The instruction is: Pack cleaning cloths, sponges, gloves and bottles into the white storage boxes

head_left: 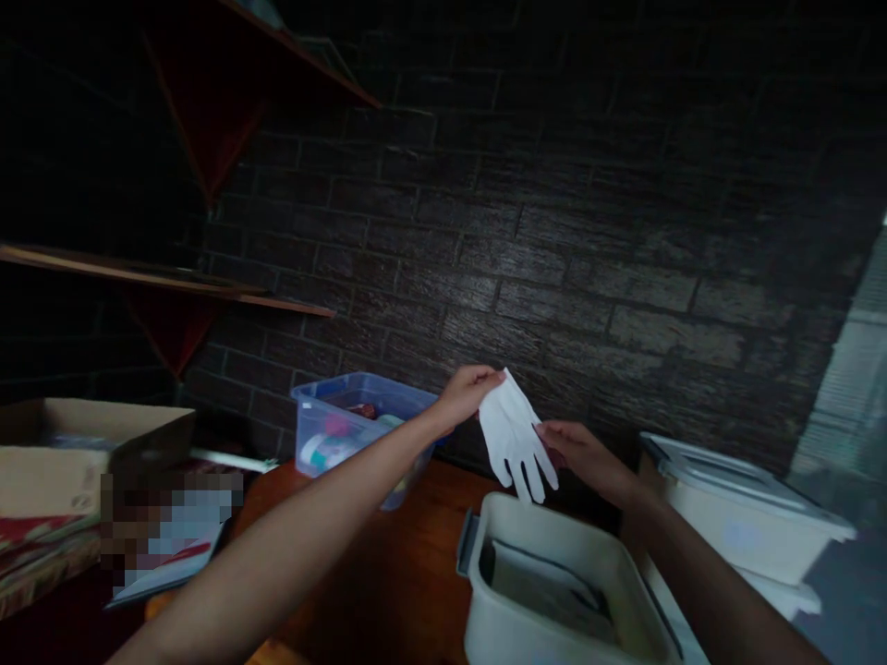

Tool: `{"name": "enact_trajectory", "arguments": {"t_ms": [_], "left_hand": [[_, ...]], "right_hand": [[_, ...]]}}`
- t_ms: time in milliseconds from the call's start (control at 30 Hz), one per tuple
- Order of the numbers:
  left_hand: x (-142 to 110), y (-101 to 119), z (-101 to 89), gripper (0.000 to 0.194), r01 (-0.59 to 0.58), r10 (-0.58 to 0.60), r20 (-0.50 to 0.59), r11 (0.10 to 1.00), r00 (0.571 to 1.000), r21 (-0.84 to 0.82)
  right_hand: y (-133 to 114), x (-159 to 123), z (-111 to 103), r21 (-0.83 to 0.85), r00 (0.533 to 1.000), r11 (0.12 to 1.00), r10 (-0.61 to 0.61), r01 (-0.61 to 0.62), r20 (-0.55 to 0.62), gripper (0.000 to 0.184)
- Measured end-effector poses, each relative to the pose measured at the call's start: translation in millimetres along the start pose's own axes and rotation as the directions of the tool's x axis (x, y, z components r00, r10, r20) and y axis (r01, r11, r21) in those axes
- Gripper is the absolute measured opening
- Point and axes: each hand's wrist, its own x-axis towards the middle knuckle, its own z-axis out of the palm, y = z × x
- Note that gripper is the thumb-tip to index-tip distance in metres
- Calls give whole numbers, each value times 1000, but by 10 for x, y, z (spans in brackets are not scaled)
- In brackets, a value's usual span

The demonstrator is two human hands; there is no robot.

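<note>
A white glove (513,429) hangs between my hands with its fingers pointing down. My left hand (469,395) pinches it at the cuff, at its upper end. Lower on the other side, my right hand (565,445) grips the glove's edge between thumb and fingers. Below the glove stands a white plastic bin (495,508) without its lid, with something dark-edged and flat inside that I cannot make out. The glove's fingertips hang just above the bin's back rim.
On the wooden table (374,573), a clear bluish bin (339,420) holds mixed items. Stacked lidded white boxes (741,499) stand at right. A cardboard box (55,480) is at left, beneath a wall shelf (263,296). A dark brick wall (513,222) closes off the back.
</note>
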Motion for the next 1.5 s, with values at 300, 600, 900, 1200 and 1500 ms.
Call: {"name": "enact_trajectory", "arguments": {"t_ms": [300,600,900,1200,1500], "left_hand": [[-43,-14,994,40,-10,13,307,1000,952,-12],[-187,-56,1160,32,108,-73,247,986,966,-129],[-309,-94,1153,22,74,-62,145,994,988,-80],[-309,-289,1084,27,172,-136,243,976,960,-132],[-266,-272,970,31,1,-4,-17,979,1000,-202]], "right_hand": [[22,-414,-416,78,989,987,-135,140,-62,36],[146,-644,-621,85,971,989,-104,124,-214,36],[184,-622,-599,-78,961,980,-193,181,-199,37],[197,-588,-537,-73,960,983,-183,171,-211,36],[224,-543,-586,-42,900,978,-203,203,-385,41]]}}
